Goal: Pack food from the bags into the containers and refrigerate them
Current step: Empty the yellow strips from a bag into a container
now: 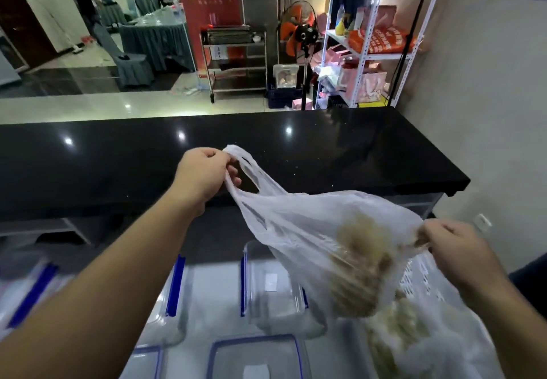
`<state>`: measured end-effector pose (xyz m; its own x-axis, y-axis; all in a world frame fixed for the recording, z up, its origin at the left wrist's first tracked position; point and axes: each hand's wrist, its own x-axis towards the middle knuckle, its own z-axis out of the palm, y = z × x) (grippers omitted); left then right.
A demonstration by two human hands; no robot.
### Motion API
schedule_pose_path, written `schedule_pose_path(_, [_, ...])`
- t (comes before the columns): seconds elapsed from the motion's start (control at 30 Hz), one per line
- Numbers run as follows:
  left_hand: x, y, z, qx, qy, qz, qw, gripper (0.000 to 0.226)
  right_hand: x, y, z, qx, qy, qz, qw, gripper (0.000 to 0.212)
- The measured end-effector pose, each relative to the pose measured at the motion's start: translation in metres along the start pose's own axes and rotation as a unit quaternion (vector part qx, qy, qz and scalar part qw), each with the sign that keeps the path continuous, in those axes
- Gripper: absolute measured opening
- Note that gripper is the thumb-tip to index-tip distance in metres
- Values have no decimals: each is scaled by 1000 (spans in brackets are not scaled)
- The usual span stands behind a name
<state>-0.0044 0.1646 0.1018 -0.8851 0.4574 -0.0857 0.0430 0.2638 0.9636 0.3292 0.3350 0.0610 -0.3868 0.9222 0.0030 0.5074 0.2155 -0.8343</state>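
A thin white plastic bag [299, 230] hangs stretched between my hands above the work surface. My left hand [204, 171] grips one handle loop at the upper left. My right hand [455, 248] pinches the bag's other side, lower right. Beige food pieces [358, 272] show through the plastic. Below the bag stands an open clear container with blue clips [266, 284]. A second bag with pale food [414, 334] lies at the lower right.
More clear containers and blue-edged lids [254, 358] lie along the near surface, one [174, 290] under my left forearm. A white perforated basket [420, 278] sits behind the bags. A black counter [325, 147] runs across the middle. Shelves [376, 38] and a fan [302, 35] stand beyond.
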Motion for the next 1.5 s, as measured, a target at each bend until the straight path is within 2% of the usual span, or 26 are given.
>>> schedule_pose_path(0.17, [15, -47, -5, 6, -43, -44, 998, 21, 1, -16, 2, 56, -18, 12, 998, 34])
schedule_pose_path(0.23, [17, -63, -3, 14, -59, -53, 997, 20, -1, -20, 5, 27, -19, -3, 999, 38])
schedule_pose_path(0.43, [22, -107, 3, 84, -121, -89, 985, 29, 0, -47, 21, -60, 26, -78, 995, 32])
schedule_pose_path(0.7, [20, -157, 27, 208, -191, -67, 957, 26, 2, -97, 40, -54, 41, -107, 992, 29])
schedule_pose_path(0.9, [-2, -205, 54, 386, -322, -12, 864, 23, -2, -124, 72, -148, -15, -139, 979, 34])
schedule_pose_path(1.07, [-3, -221, 53, 519, -343, 63, 781, 16, -2, -142, 96, -177, -54, -172, 968, 35])
schedule_pose_path(1.13, [0, -217, 45, 548, -344, 101, 756, 22, 0, -148, 105, -187, -70, -186, 962, 36])
schedule_pose_path(1.17, [4, -214, 41, 550, -346, 97, 754, 26, 2, -150, 109, -198, -81, -193, 958, 36])
schedule_pose_path(1.23, [9, -200, 34, 531, -379, 54, 756, 28, 7, -152, 119, -232, -104, -204, 945, 39])
schedule_pose_path(1.3, [17, -189, 25, 484, -384, 39, 785, 36, 12, -151, 127, -258, -121, -208, 936, 46])
schedule_pose_path(1.4, [20, -155, 3, 370, -346, 51, 861, 44, 16, -149, 138, -261, -134, -209, 933, 54])
schedule_pose_path(1.5, [15, -117, -16, 143, -316, 62, 936, 53, 16, -145, 147, -241, -145, -207, 937, 54])
